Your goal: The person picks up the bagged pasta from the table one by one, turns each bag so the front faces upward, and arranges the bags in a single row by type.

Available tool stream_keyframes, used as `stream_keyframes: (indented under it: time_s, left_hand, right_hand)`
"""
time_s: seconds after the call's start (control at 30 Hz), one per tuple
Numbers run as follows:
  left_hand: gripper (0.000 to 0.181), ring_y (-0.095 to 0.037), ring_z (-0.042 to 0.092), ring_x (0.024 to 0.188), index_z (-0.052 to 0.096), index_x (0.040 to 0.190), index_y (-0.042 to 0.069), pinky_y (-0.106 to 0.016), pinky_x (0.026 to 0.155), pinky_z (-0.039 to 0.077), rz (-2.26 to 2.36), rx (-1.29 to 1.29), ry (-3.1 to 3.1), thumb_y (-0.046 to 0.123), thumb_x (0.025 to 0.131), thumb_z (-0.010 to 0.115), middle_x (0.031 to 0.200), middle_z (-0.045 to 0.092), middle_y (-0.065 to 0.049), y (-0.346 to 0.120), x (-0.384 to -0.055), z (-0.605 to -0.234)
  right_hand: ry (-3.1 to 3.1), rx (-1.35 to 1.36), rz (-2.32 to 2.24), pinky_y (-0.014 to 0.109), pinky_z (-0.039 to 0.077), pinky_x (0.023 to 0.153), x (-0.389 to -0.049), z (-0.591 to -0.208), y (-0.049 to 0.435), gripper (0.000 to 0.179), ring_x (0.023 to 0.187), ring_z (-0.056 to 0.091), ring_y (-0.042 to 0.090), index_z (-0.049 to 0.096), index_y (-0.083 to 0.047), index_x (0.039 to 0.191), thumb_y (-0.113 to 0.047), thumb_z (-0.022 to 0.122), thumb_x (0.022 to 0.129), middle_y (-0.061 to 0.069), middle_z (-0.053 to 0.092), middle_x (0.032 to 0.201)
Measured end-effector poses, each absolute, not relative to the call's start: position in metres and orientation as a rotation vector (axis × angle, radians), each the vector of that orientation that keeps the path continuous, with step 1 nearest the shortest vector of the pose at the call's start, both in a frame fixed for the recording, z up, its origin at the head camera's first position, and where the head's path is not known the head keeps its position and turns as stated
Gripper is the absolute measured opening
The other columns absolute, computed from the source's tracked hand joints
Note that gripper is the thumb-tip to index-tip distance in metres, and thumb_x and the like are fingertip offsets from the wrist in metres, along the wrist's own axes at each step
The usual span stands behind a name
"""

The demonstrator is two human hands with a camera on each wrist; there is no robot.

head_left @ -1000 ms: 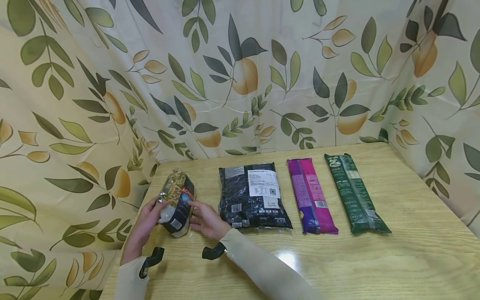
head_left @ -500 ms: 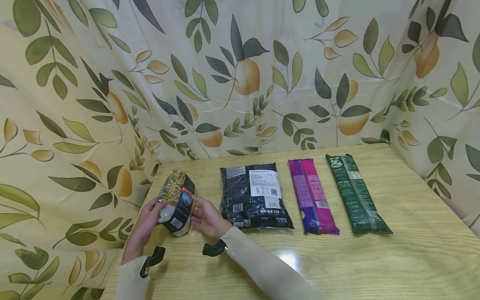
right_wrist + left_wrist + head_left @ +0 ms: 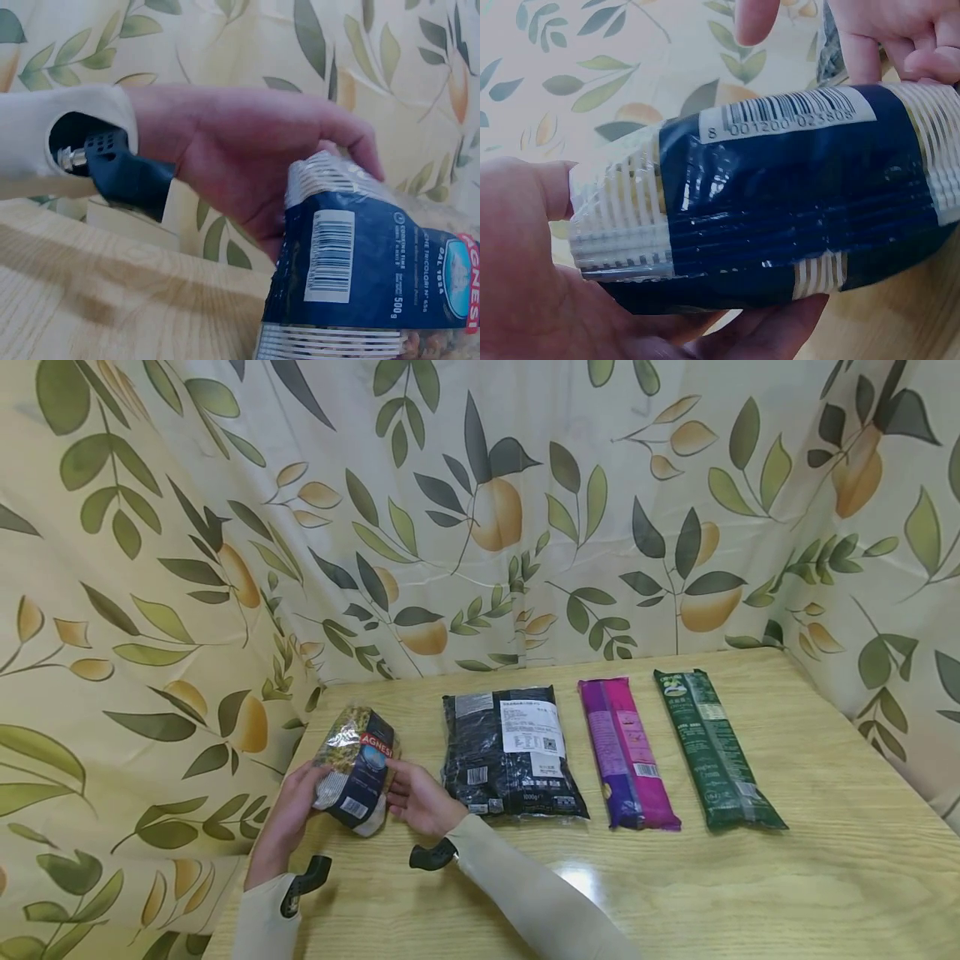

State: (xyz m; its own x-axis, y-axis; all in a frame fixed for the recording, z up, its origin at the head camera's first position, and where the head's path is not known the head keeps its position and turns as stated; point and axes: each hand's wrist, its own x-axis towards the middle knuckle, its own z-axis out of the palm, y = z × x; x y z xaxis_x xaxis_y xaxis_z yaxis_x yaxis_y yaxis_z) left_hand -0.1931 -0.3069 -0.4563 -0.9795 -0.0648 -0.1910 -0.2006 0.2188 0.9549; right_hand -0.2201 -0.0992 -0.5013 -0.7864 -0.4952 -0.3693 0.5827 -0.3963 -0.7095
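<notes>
A clear bag of pasta [image 3: 348, 768] with a dark blue band, red AGNESI label and barcode is tilted between both hands at the table's left side. My left hand [image 3: 296, 802] grips its lower left end, thumb on one face and fingers beneath, as the left wrist view shows. On its right side is my right hand [image 3: 423, 797], fingers bent against the bag's edge. In the right wrist view, one finger of that right hand [image 3: 255, 150] reaches over the bag's end, and the other fingertips are hidden behind the bag [image 3: 360, 255].
To the right lie a black package [image 3: 498, 785] with white labels, a narrow pink and purple packet [image 3: 622, 752] and a long green packet [image 3: 712, 752]. All rest on the wooden table [image 3: 750, 893]. A leaf-patterned curtain [image 3: 480, 602] hangs behind.
Between the hands the pasta bag has turned slightly, so that more of its blue labelled face shows in the head view. The other packages stay put.
</notes>
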Motion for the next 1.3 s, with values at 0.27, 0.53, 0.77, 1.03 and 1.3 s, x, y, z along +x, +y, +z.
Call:
stream_keyframes:
  time_s: [0.27,0.53,0.77,1.03,1.3]
  left_hand:
    - [0.038,-0.005,0.06,0.079,0.052,0.135,-0.001,-0.025,0.072,0.055,1.956,-0.325,2.293,0.024,0.109,0.039,0.085,0.061,0.01,-0.308,-0.191,-0.463]
    - [0.029,-0.007,0.061,0.071,0.056,0.122,0.0,-0.024,0.065,0.054,1.989,-0.374,2.272,0.017,0.105,0.04,0.08,0.062,0.006,-0.306,-0.191,-0.469]
    - [0.064,-0.001,0.059,0.086,0.018,0.165,0.007,-0.019,0.077,0.052,1.925,-0.348,2.298,0.019,0.106,0.038,0.119,0.058,-0.003,-0.303,-0.198,-0.471]
    - [0.071,-0.034,0.024,0.154,0.008,0.166,0.004,-0.047,0.127,0.026,1.878,-0.311,2.325,0.028,0.11,0.045,0.169,0.017,-0.025,-0.299,-0.205,-0.478]
    - [0.069,-0.014,0.054,0.118,0.015,0.164,0.0,-0.018,0.094,0.048,1.871,-0.358,2.315,0.028,0.109,0.045,0.153,0.039,-0.024,-0.299,-0.208,-0.483]
  right_hand:
    - [1.236,0.112,-2.201,0.03,0.046,0.096,-0.221,-0.501,-0.101,0.032,0.108,0.056,0.019,0.059,-0.004,0.124,-0.027,0.058,0.103,0.006,0.059,0.117]
    - [1.183,0.109,-2.232,0.044,0.048,0.114,-0.22,-0.493,-0.097,0.041,0.124,0.063,0.027,0.057,0.0,0.138,-0.023,0.059,0.104,0.015,0.064,0.134]
    - [1.222,0.071,-2.215,0.045,0.048,0.113,-0.225,-0.491,-0.093,0.044,0.121,0.062,0.026,0.057,0.0,0.137,-0.025,0.06,0.102,0.016,0.063,0.138]
    - [1.21,0.096,-2.214,0.04,0.054,0.102,-0.225,-0.486,-0.089,0.045,0.117,0.064,0.022,0.057,-0.006,0.14,-0.029,0.061,0.101,0.01,0.066,0.136]
    - [1.234,0.079,-2.23,0.039,0.055,0.098,-0.225,-0.482,-0.088,0.045,0.116,0.063,0.021,0.057,-0.007,0.142,-0.026,0.061,0.101,0.01,0.065,0.137]
